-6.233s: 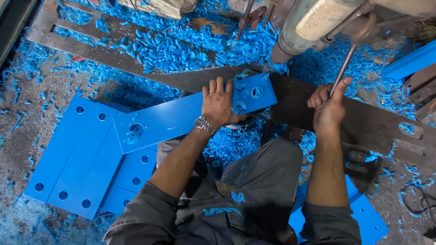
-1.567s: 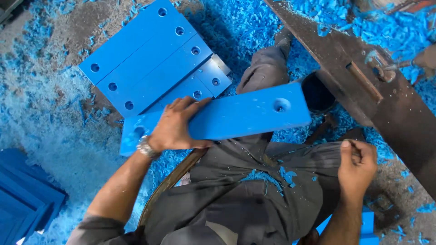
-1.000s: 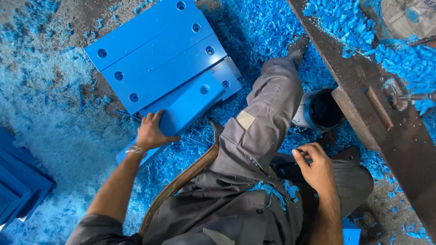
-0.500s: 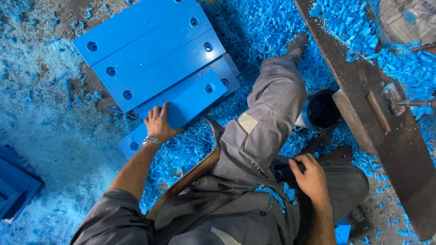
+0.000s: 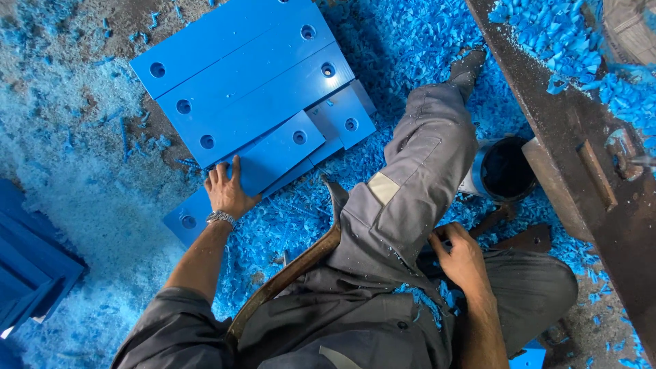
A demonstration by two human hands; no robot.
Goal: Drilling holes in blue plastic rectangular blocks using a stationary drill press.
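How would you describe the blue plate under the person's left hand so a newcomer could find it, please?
Start at the stack of long blue plastic plates on the shaving-covered floor. The blue drilled plastic plate lies along the stack's near edge, under the left hand. Unlike its neighbours, it is the only one being touched.

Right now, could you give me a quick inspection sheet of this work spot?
Surface: floor thick with blue shavings.
Job's things: blue drilled plates stacked side by side; one plate lies under the left hand.
Clutter: black round container beside the leg; more blue pieces at the left edge.
Hands: left hand flat on the plate; right hand at the trousers by the thigh.
Cables: nothing seen.
Surroundings: dark metal beam carrying shavings.
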